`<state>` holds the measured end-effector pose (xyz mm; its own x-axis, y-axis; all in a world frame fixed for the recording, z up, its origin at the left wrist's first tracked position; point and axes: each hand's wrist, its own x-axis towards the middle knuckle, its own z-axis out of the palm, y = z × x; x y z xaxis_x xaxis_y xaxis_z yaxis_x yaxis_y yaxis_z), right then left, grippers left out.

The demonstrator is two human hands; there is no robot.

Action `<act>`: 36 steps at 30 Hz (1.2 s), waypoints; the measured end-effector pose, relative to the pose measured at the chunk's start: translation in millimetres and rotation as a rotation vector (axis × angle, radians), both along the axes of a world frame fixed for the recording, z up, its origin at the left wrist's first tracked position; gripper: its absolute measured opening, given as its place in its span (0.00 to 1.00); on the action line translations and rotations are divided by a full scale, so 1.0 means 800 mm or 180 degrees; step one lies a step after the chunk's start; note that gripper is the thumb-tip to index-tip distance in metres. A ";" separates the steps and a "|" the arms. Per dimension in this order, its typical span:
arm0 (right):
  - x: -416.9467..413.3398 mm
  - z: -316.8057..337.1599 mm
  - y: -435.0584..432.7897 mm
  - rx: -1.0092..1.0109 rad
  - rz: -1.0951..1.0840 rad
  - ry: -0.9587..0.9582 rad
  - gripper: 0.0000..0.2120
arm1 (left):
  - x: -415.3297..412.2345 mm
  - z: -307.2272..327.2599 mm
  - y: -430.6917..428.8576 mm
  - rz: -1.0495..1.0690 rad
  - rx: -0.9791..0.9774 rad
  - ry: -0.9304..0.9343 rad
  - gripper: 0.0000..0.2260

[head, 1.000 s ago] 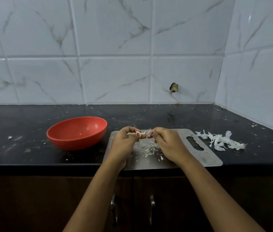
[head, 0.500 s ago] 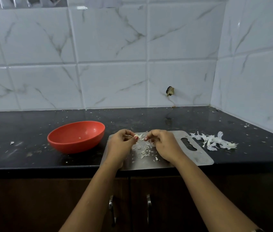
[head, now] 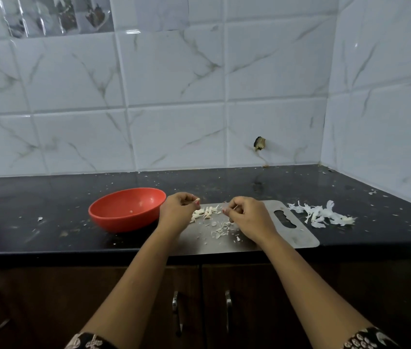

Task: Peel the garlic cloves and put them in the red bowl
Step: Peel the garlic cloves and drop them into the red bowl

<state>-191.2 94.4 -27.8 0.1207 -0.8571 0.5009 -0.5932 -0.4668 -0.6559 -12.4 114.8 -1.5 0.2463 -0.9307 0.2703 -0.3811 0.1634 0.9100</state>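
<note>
Left hand (head: pixel 178 214): just left of centre, over the left end of the board, right beside the bowl; fingers curled in tight, thumb and forefinger pinched together
Clove (head: pixel 197 199): a small pale piece poking out to the right from the left hand's pinch, held at the very fingertips, up off the board
Right hand (head: pixel 249 219): just right of centre, above the middle of the board; fingers curled, tips nipping a thin pale sliver (head: pixel 235 207) that sticks up between them
Between the hands: a clear gap; the right fingertips are apart from the clove and do not touch it
Bowl (head: pixel 123 222): red, on the counter left of centre, its right wall close against the left hand; a few pale specks lie inside, too small to tell what they are
Board (head: pixel 292 239): steel, lying flat at the counter's front edge in the middle, its slotted handle end to the right
Scraps (head: pixel 205 213): pale skins scattered on the board under and between the two hands
Peel heap (head: pixel 322 214): white skins piled on the counter right of the board, off it
Counter (head: pixel 48 205): black, flecked with tiny white bits
Sleeves: patterned cuffs at the bottom edge of the frame
</note>
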 end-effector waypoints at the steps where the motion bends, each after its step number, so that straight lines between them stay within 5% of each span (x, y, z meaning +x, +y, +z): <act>1: 0.001 0.000 0.000 -0.0012 0.0008 -0.0028 0.07 | 0.005 0.003 0.001 0.0023 -0.0034 -0.0060 0.01; 6: 0.004 0.002 -0.005 -0.0015 0.0178 0.0146 0.14 | 0.038 0.024 0.008 0.0485 -0.0207 -0.0747 0.02; 14: 0.037 0.014 -0.027 0.0118 0.0162 0.0890 0.09 | 0.085 0.052 -0.001 0.0948 -0.0078 -0.1431 0.03; 28: 0.080 0.030 -0.039 -0.0065 0.0630 0.1895 0.08 | 0.128 0.059 -0.021 0.1124 0.1437 -0.2601 0.15; 36: 0.081 0.035 -0.032 -0.0196 0.0568 0.2163 0.08 | 0.078 0.063 -0.016 0.1211 -0.0230 -0.2196 0.04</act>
<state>-126.8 68.8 0.3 0.5602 -0.7675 0.3118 -0.7730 -0.6196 -0.1365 49.8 102.1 49.1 0.2991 -0.7905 0.5344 -0.8970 -0.0419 0.4400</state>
